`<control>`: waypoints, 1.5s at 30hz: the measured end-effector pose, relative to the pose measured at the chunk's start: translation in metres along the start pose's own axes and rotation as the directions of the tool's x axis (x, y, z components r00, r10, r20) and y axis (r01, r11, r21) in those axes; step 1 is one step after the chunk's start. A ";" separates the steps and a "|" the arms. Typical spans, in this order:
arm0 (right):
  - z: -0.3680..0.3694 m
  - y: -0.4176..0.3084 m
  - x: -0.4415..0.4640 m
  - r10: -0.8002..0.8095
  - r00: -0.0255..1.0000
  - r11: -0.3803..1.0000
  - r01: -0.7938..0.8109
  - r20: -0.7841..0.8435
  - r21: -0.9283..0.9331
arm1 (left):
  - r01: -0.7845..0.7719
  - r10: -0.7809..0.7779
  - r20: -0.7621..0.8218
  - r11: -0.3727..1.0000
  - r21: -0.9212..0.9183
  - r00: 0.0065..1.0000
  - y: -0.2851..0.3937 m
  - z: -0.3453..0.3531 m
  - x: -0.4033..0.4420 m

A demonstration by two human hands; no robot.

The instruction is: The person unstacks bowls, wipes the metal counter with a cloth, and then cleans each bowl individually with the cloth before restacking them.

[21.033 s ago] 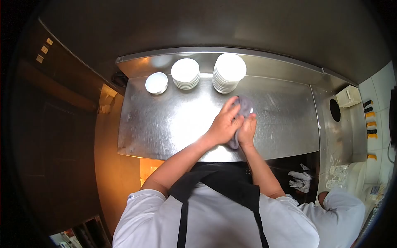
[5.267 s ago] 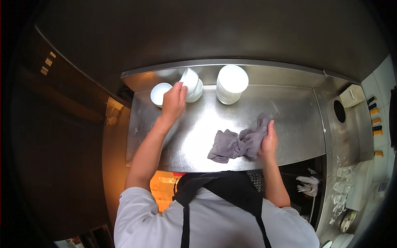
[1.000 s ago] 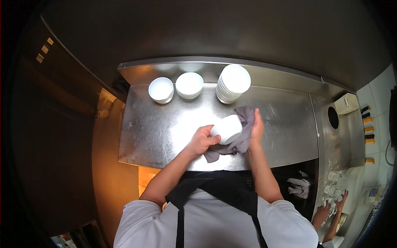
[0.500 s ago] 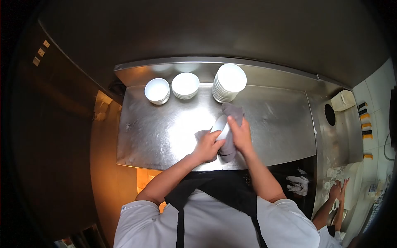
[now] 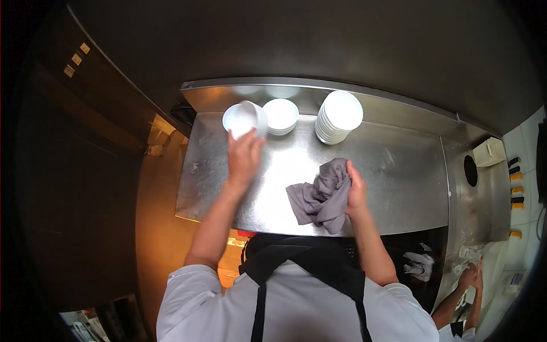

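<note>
My left hand [image 5: 244,159] grips a white bowl [image 5: 257,121], tilted and blurred by motion, at the left bowl stack [image 5: 235,118]. Whether the held bowl touches that stack I cannot tell. Just to its right stands a short stack of white bowls [image 5: 280,117]. A taller stack of white bowls [image 5: 338,117] rises farther right. Near the front of the steel counter, my right hand [image 5: 356,191] holds a crumpled grey cloth [image 5: 323,196], its fingers partly hidden behind the fabric.
The steel counter [image 5: 399,188] has a raised back ledge [image 5: 399,105]. At right are a round dark hole [image 5: 470,171], a white container [image 5: 489,152] and several knives with yellow or black handles [image 5: 517,190]. Another person's hands [image 5: 472,275] are at the lower right. A rag [image 5: 419,266] lies below the counter.
My left hand has carried the white bowl from the cloth up and left to the left stack. The grey cloth stays in my right hand, now bunched. The view has shifted slightly.
</note>
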State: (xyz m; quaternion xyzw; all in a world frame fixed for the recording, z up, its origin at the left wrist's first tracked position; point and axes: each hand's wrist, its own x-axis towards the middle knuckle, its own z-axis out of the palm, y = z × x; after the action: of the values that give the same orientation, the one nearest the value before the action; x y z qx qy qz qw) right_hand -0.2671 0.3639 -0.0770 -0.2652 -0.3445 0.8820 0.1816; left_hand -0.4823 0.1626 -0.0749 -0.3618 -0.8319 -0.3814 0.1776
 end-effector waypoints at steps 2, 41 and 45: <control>0.001 -0.008 -0.002 0.010 0.999 0.997 -0.006 -0.045 0.073 | -0.164 0.174 -0.037 0.969 0.187 0.984 -0.027 -0.009 0.021; -0.023 -0.033 -0.021 -0.061 0.982 0.988 0.085 -0.177 0.132 | -0.205 -0.016 0.581 0.927 0.313 0.814 0.017 0.052 0.064; -0.021 -0.035 -0.024 -0.087 0.976 0.987 0.112 -0.199 0.119 | -0.138 0.034 0.435 0.968 0.208 0.900 0.019 0.050 0.069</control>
State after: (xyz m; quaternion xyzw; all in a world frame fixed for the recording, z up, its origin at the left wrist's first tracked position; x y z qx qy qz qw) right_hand -0.2310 0.3876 -0.0572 -0.3197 -0.2800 0.8625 0.2749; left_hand -0.5158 0.2410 -0.0584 -0.4498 -0.8727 -0.1838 0.0489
